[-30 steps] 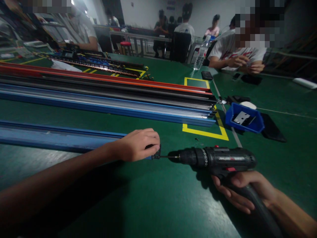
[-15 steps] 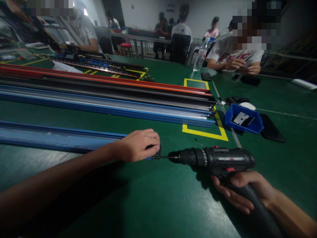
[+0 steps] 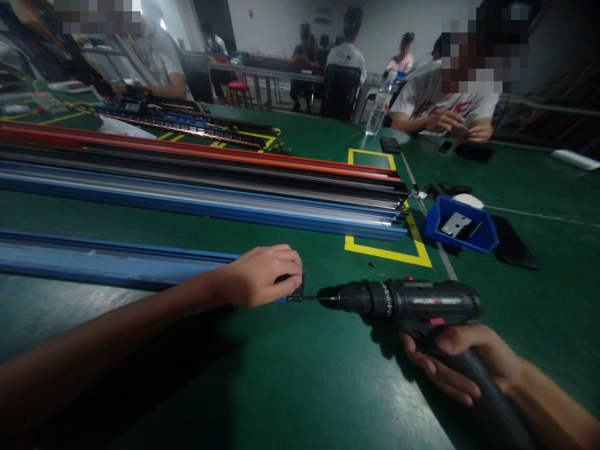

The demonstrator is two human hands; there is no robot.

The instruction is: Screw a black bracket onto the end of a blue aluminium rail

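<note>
A long blue rail (image 3: 107, 262) lies across the green table (image 3: 300, 381) in front of me. My left hand (image 3: 262, 274) is closed over its right end, where a small black end piece shows under the fingers. My right hand (image 3: 457, 359) grips the handle of a black cordless drill (image 3: 412, 302). The drill lies level and points left. Its thin bit touches the rail's end just below my left fingers.
Several long rails, blue, black and orange (image 3: 201, 181), lie stacked behind. A blue bin (image 3: 462, 224) with metal parts stands right of them by a yellow floor-tape square. A water bottle (image 3: 379, 106) and dark flat items sit farther back. Other people sit at the far sides.
</note>
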